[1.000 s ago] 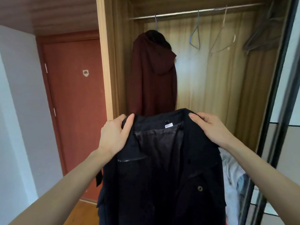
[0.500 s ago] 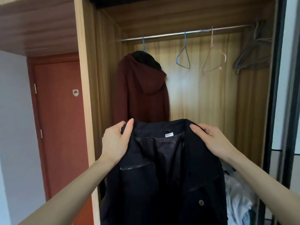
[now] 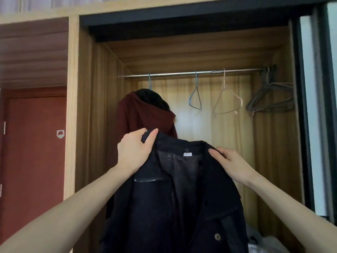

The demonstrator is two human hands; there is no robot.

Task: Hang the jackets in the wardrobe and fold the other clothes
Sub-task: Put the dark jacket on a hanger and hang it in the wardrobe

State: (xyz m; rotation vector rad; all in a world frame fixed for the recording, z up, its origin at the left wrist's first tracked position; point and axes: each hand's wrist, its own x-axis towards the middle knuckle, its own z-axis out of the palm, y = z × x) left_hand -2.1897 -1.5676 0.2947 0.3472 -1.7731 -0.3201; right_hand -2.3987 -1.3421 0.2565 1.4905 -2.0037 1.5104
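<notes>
The dark jacket (image 3: 175,198) hangs in the lower middle of the frame, held up by its shoulders in front of the open wardrobe (image 3: 87,125), with its shiny lining, a small white label at the collar and a zip pocket facing the camera. The left hand (image 3: 135,150) grips the jacket's left shoulder, thumb in front and fingers curled over the top of the cloth. The right hand (image 3: 231,161) holds the other shoulder slightly lower, thumb lying on the front and the fingers wrapped behind the fabric. Just behind the jacket, in the middle of the frame, a dark red hooded coat (image 3: 144,115) hangs from a blue hanger on the metal rail (image 3: 182,73). Further right on the rail hang a bare blue hanger (image 3: 195,99), a pale wire hanger (image 3: 228,103) and a bunch of grey hangers (image 3: 269,99) against the side wall. A red-brown door (image 3: 34,161) fills the left edge of the frame. Some pale cloth (image 3: 262,243) shows at the lower right, beside the jacket's hem.
</notes>
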